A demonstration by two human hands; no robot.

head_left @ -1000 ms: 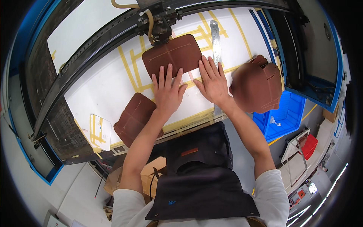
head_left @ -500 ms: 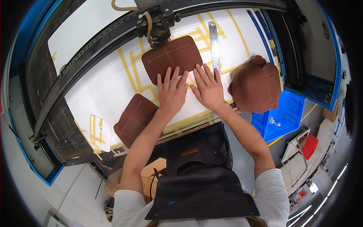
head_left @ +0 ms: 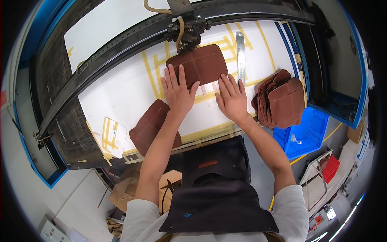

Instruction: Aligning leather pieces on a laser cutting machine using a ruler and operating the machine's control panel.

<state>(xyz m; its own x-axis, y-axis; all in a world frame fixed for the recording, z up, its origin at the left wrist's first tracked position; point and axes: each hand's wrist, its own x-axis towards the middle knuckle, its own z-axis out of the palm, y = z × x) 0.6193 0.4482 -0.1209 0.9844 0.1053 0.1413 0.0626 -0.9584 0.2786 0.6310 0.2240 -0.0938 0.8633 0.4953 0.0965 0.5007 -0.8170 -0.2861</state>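
Observation:
A brown, leather-like panel (head_left: pixel 205 60) with rounded corners lies flat on the white work surface, faint lines crossing its face. My left hand (head_left: pixel 179 94) rests with spread fingers over its left part and near edge. At the near right corner of the same panel are the fingertips of my right hand (head_left: pixel 234 101), the fingers stretched out and the thumb apart. To the right sits an uneven stack of similar brown panels (head_left: pixel 284 103). More brown panel material (head_left: pixel 151 123) lies at the left, partly behind my left forearm.
A black machine head (head_left: pixel 187 34) on a curved-looking rail (head_left: pixel 121 44) stands just beyond the panel. A steel ruler (head_left: pixel 240 56) lies to its right among yellow tape strips. A taped white card (head_left: pixel 113 137) is at the left. A blue crate (head_left: pixel 306 135) stands below right.
The whole view has shifted slightly. My left hand has moved leftward along the panel, its fingers reaching further onto it. My right hand stays by the near right corner. The right stack looks sharper.

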